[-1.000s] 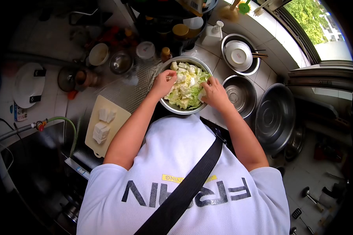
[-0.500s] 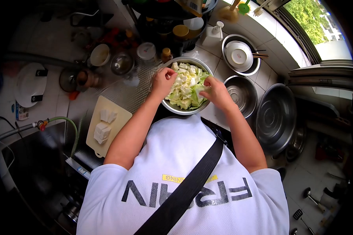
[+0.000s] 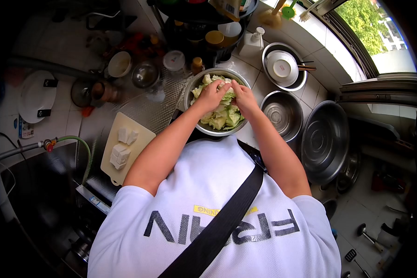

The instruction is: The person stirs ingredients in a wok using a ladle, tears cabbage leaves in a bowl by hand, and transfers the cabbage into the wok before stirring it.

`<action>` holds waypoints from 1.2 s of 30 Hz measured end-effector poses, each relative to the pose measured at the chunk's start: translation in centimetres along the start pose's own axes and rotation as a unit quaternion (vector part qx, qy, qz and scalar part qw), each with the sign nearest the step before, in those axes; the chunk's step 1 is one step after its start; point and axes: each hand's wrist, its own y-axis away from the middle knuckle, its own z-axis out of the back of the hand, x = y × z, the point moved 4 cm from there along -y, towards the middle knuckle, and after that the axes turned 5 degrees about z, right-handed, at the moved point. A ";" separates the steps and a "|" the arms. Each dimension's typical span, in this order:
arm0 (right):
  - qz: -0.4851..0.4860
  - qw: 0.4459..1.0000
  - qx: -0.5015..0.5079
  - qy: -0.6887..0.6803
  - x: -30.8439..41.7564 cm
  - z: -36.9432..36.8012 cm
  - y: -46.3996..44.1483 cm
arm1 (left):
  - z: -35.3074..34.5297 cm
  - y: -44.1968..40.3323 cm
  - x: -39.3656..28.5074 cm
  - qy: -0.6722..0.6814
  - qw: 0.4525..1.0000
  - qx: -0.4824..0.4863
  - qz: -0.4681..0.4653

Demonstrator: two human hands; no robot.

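Observation:
A metal bowl [image 3: 188,99] in front of me is heaped with torn pale green and white cabbage [image 3: 220,118]. Over the heap, my left hand [image 3: 212,97] and my right hand [image 3: 245,99] meet at the fingertips. Both are closed, pinching what looks like a cabbage leaf; my fingers mostly cover it. To the left, white blocks that look like tofu [image 3: 120,155] lie on a cream cutting board [image 3: 113,173].
An empty steel basin [image 3: 282,116] stands right of the bowl, with a large dark basin [image 3: 326,141] beyond it. Behind are a basin with a stacked white bowl [image 3: 281,67] and chopsticks, and a pump bottle [image 3: 251,42]. A small bottle [image 3: 197,65] stands close to the bowl.
My hands have come together from opposite sides of the bowl, the left moving right and the right moving left, and now meet above the cabbage.

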 end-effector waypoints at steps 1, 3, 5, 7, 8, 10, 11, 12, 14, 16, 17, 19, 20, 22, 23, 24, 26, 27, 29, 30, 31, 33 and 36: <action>0.040 0.998 -0.021 0.053 0.4 -0.5 0.1 | 0.2 -0.2 0.3 -0.034 0.998 -0.008 0.044; 0.118 0.979 -0.062 0.157 1.4 -1.6 0.5 | 0.5 -0.6 0.0 -0.047 0.995 -0.070 0.052; 0.156 0.964 -0.081 0.201 0.3 -1.3 -0.7 | 0.6 -0.6 0.1 -0.030 0.993 -0.099 0.059; 0.107 0.983 -0.086 0.124 1.0 -1.9 -0.2 | 0.6 -0.8 0.5 0.019 0.993 -0.099 0.061; 0.111 0.985 -0.075 0.113 1.2 -2.0 -0.1 | 0.3 -0.8 0.9 0.050 0.992 -0.086 0.074; 0.118 0.987 -0.051 0.092 1.7 -2.0 0.0 | 0.0 -1.3 1.8 0.112 0.987 -0.060 0.099; 0.120 0.987 -0.037 0.104 1.9 -1.9 0.1 | 0.0 -1.6 2.3 0.106 0.989 -0.031 0.102; 0.122 0.985 -0.024 0.116 2.4 -1.6 0.5 | 0.3 -1.7 2.6 0.100 0.990 -0.002 0.104; 0.141 0.981 0.013 0.135 2.6 -1.2 0.7 | 0.5 -1.8 3.0 0.108 0.989 0.020 0.096; 0.174 0.972 0.059 0.146 2.5 -1.2 0.7 | 0.7 -1.8 3.2 0.135 0.988 0.005 0.075; 0.169 0.975 0.058 0.134 2.3 -1.0 0.7 | 0.7 -1.8 3.5 0.171 0.980 -0.001 0.099; 0.159 0.979 0.055 0.112 2.6 -1.1 1.1 | 0.8 -1.8 3.3 0.241 0.960 -0.014 0.144; 0.151 0.980 0.057 0.117 2.8 -1.0 1.1 | 1.1 -2.0 3.0 0.206 0.969 -0.014 0.139; 0.133 0.981 0.062 0.126 3.1 -0.5 1.0 | 1.9 -2.6 3.1 0.135 0.982 -0.014 0.130; 0.127 0.980 0.031 0.150 3.3 0.0 0.9 | 2.3 -2.8 3.2 0.129 0.983 -0.029 0.129; 0.121 0.977 0.001 0.174 3.5 0.4 0.7 | 2.7 -2.9 3.1 0.123 0.983 -0.044 0.128; 0.132 0.965 -0.047 0.222 3.6 1.0 0.3 | 3.5 -2.9 2.6 0.063 0.991 -0.073 0.094; 0.143 0.955 -0.052 0.254 2.9 1.2 -0.5 | 3.7 -2.8 2.1 0.024 0.996 -0.073 0.054; 0.165 0.932 -0.062 0.317 1.5 1.6 -1.9 | 3.9 -2.2 1.0 -0.056 0.995 -0.074 -0.026; 0.204 0.904 -0.064 0.369 2.1 1.3 -1.4 | 3.8 -2.0 0.9 -0.091 0.992 -0.068 -0.054; 0.241 0.873 -0.065 0.419 2.7 1.1 -0.7 | 3.6 -1.7 0.8 -0.125 0.987 -0.061 -0.081; 0.311 0.824 -0.080 0.467 3.3 0.8 0.9 | 3.6 -1.2 0.6 -0.153 0.983 -0.035 -0.097; 0.386 0.791 -0.100 0.465 3.6 1.0 3.8 | 4.8 -0.5 0.6 -0.136 0.988 -0.015 -0.069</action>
